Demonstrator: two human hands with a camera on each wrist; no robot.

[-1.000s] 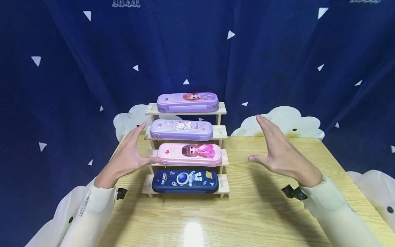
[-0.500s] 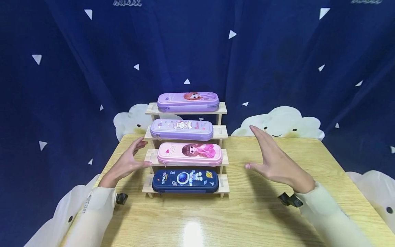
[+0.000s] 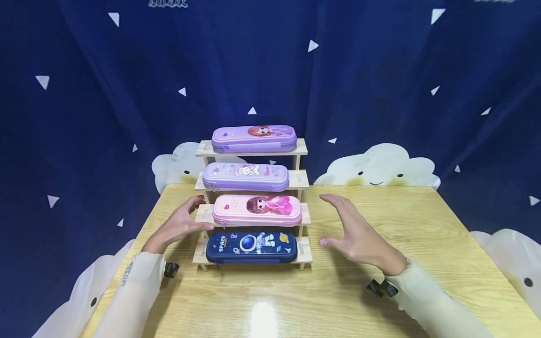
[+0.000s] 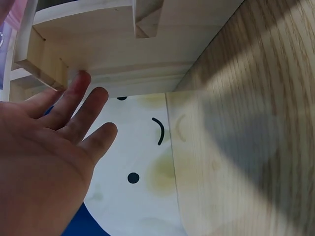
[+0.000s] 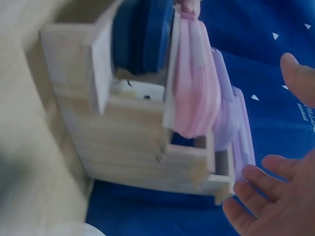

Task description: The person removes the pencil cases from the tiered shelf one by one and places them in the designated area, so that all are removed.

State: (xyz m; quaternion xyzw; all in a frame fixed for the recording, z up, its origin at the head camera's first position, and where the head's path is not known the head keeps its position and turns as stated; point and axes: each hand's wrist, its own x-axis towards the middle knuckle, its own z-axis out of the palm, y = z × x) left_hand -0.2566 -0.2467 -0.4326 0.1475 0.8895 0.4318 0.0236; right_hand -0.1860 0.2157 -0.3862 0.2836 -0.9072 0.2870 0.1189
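Observation:
A four-tier wooden step rack (image 3: 303,251) bears one zipped pencil case per shelf. From the top come a purple doll case (image 3: 231,135), a lavender rabbit case (image 3: 221,177), a pink doll case (image 3: 236,210) and a navy astronaut case (image 3: 241,253). My left hand (image 3: 179,226) is at the left end of the pink case's shelf, thumb in front, other fingers behind; whether it touches the wood I cannot tell. In the left wrist view its fingers (image 4: 91,110) are loosely extended. My right hand (image 3: 359,239) hovers right of the rack, thumb and fingers spread, apart from it.
The rack stands on a light wood-grain table (image 3: 401,211), left of its middle. Behind hangs a dark blue curtain (image 3: 363,94) with white triangles. Smiling white clouds (image 3: 380,164) show along the table's back edge. A small black device (image 3: 382,288) sits at each wrist.
My left hand has come down from beside the upper shelves to the pink case's shelf. The right hand has moved left and down, closer to the rack. The cases stay put.

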